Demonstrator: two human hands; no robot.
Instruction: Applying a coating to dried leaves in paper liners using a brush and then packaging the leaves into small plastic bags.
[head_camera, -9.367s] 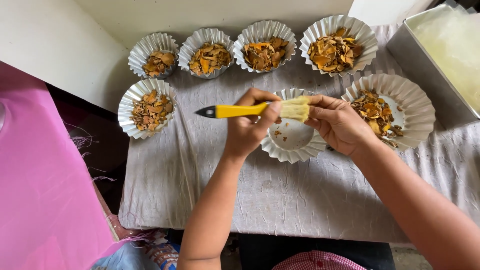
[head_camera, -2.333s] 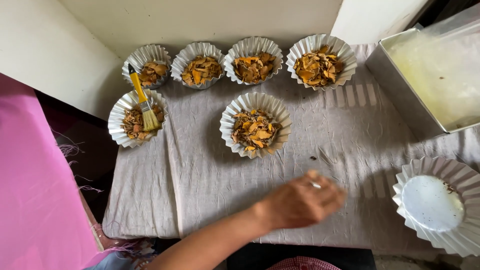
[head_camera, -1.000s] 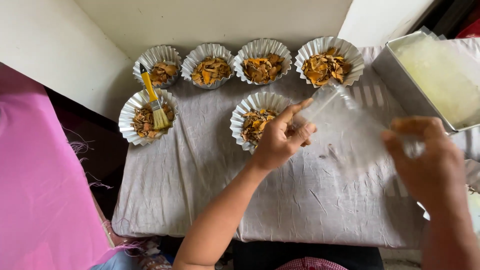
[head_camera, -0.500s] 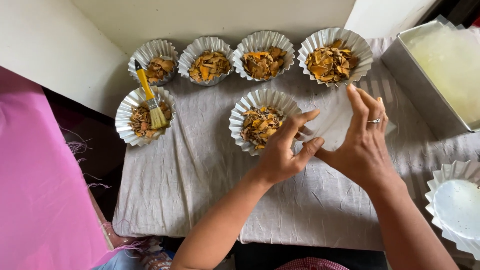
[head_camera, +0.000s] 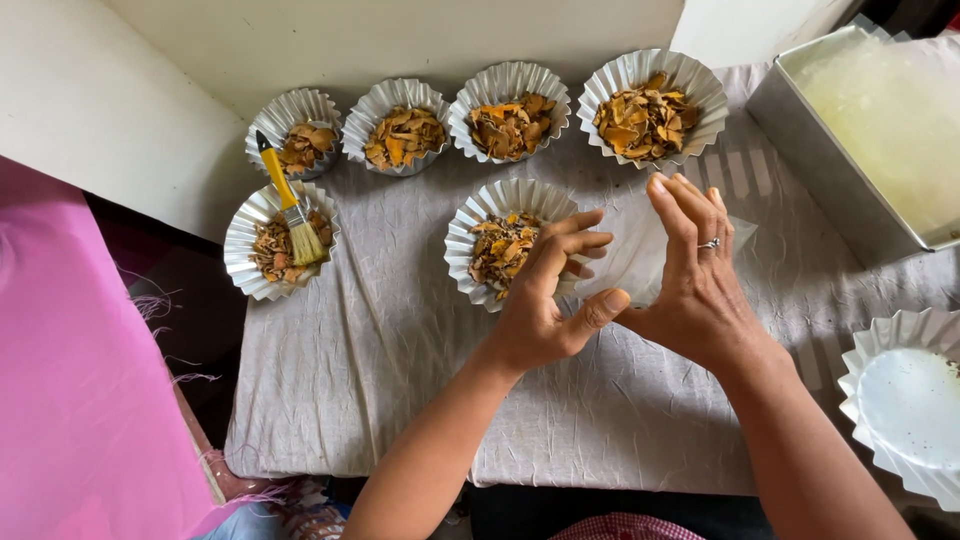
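My left hand (head_camera: 545, 305) and my right hand (head_camera: 695, 275) meet over the grey cloth (head_camera: 380, 370), both gripping a thin clear plastic bag (head_camera: 632, 250). The right hand wears a ring and stands edge-on with straight fingers behind the bag. The left hand's fingers curl at the bag's left edge, just over the rim of a fluted foil tray (head_camera: 478, 215) filled with orange-brown dried pieces (head_camera: 495, 250). The bag looks empty; part of it is hidden by my fingers.
Several more filled foil trays (head_camera: 510, 110) line the back. A yellow-handled brush (head_camera: 290, 205) rests in the left one (head_camera: 240, 250). A rectangular metal pan (head_camera: 810, 140) stands back right, an empty fluted tray (head_camera: 905, 400) front right, pink fabric (head_camera: 80, 400) on the left.
My right hand has come in from the right and joined the left on the clear bag beside the middle tray. The brush now lies in the left tray.
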